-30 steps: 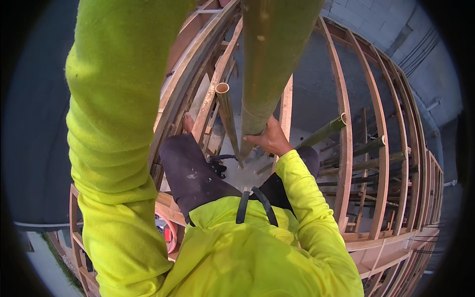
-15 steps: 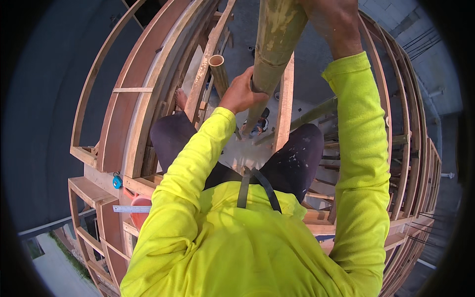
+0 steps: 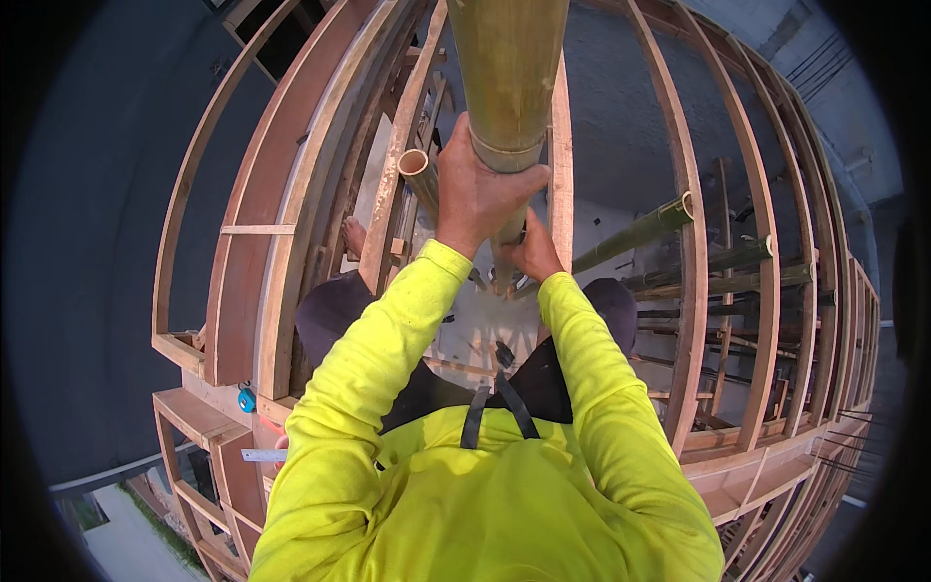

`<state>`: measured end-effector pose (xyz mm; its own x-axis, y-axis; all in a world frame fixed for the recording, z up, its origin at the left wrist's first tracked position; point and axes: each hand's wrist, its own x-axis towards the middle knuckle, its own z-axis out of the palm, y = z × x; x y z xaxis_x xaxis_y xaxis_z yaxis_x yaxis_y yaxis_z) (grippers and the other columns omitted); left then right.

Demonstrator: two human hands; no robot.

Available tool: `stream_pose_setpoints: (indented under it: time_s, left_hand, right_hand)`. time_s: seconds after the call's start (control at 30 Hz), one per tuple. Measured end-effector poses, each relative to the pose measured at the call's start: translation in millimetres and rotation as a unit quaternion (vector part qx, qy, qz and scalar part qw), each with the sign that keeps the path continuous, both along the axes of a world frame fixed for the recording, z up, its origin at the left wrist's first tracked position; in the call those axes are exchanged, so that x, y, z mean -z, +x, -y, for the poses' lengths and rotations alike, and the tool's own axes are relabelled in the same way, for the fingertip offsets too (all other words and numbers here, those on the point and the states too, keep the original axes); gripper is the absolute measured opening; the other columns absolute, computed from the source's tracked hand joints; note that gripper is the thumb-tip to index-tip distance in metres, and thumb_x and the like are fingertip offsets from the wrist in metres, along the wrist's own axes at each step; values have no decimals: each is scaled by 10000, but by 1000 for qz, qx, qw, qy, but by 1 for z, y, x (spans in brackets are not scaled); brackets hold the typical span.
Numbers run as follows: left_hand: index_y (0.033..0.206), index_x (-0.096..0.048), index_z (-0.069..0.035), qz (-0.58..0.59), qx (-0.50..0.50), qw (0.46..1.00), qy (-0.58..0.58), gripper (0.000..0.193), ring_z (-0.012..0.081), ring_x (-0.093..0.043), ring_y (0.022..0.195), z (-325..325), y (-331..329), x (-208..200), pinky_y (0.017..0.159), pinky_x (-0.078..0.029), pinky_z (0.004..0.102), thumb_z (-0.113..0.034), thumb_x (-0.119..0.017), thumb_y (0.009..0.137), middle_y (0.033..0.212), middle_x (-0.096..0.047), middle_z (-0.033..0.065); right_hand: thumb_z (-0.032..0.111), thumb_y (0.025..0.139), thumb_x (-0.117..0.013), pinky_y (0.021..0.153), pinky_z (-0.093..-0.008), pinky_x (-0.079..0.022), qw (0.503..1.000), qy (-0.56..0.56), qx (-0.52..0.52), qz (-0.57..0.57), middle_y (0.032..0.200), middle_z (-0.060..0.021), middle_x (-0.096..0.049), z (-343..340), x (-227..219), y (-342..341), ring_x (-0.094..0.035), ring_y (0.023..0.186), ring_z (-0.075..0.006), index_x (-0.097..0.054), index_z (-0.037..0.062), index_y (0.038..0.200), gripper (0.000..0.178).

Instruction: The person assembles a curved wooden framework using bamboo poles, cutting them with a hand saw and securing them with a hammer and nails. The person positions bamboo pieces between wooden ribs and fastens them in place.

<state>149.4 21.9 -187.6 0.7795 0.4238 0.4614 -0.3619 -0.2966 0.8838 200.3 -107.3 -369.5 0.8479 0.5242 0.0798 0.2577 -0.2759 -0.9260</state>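
A thick green-brown bamboo pole [image 3: 511, 82] stands steeply in front of me, rising out of the top of the view and dropping between timber beams toward the floor below. My left hand [image 3: 477, 184] is closed around it just under a node ring, thumb across the front. Lower down, my right hand [image 3: 538, 250] wraps the same pole from the right side, with part of its fingers hidden behind the bamboo. A second, thinner bamboo pole [image 3: 417, 167] with a hollow cut end leans beside my left hand.
Timber frame beams [image 3: 679, 194] surround me on both sides, with gaps down to a lower floor [image 3: 621, 175]. More bamboo poles [image 3: 645, 231] lean against the beams at right. A blue tape measure [image 3: 246, 400] and a metal ruler [image 3: 264, 455] lie at left. My bare foot [image 3: 354, 236] rests on the timber.
My right hand has come down from high on the pole to a grip below my left hand. The pole's upper part has shifted left. The person seen below is no longer visible.
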Motion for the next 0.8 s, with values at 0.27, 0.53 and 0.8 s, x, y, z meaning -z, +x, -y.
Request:
stream_pose_setpoints:
  time_s: [0.27, 0.53, 0.8]
  left_hand:
    - [1107, -562, -12, -97, -119, 986, -63, 537, 199, -621, 895, 34, 44, 145, 835, -502, 327, -129, -863, 678, 1019, -660, 104]
    - [1219, -575, 122, -250, -130, 959, -45, 575, 245, -660, 976, 22, 74, 203, 886, -528, 355, -253, -785, 836, 1148, -674, 184]
    - [1220, -562, 123, -357, -89, 930, 17, 617, 250, -614, 982, -46, 89, 230, 877, -496, 352, -365, -727, 880, 1134, -659, 158]
  right_hand:
    - [-43, 890, -615, 936, -296, -497, 918, 150, 350, 111, 1296, -126, -568, 247, -93, -61, -616, 1094, -177, -461, -6, 1368, 503]
    - [92, 859, -664, 856, -328, -520, 617, -111, 779, 0, 1078, -157, -634, 492, 17, -343, -638, 973, -218, -567, -49, 1227, 406]
    - [64, 810, -627, 912, -436, -511, 628, -369, 655, -201, 1128, -227, -644, 484, 137, -487, -638, 1038, -379, -606, -23, 1191, 391]
